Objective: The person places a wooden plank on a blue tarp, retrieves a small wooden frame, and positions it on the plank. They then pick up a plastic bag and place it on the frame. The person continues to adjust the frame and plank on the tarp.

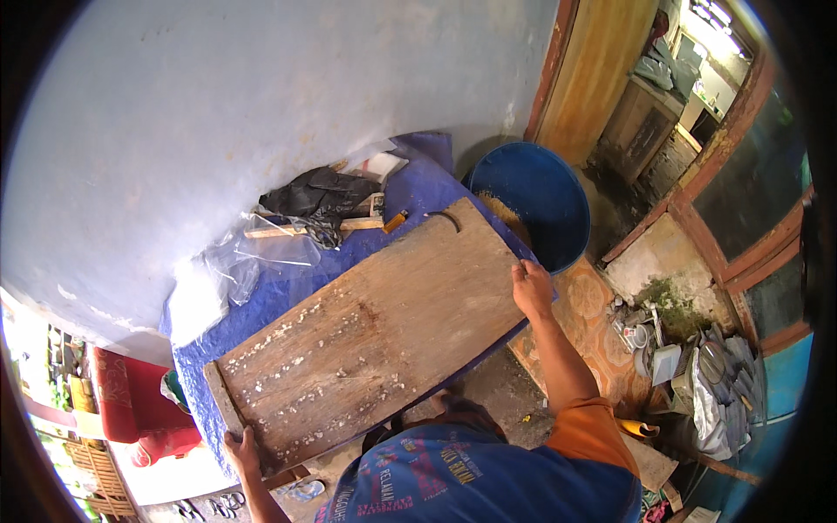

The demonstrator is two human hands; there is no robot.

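Observation:
A wide wooden board (410, 305) lies at a slant over a table covered with a blue tarp (199, 370). White crumbs or flakes are scattered over its left and middle parts. My left hand (242, 451) is closed round the near left corner, beside a raised wooden strip (225, 397) along that end. At the right end, my right hand (532, 290) grips the board's edge, thumb on top. A dark curved piece (446, 218) lies at the board's far edge, near an orange handle (395, 221); whether they join I cannot tell.
Behind the board are a black plastic bag (321, 192), clear plastic sheeting (240, 261) and wooden sticks. A blue drum (562, 205) with yellowish loose material stands at the far right. A red armchair (144, 410) is at the left; clutter (715, 383) lies by the right wall.

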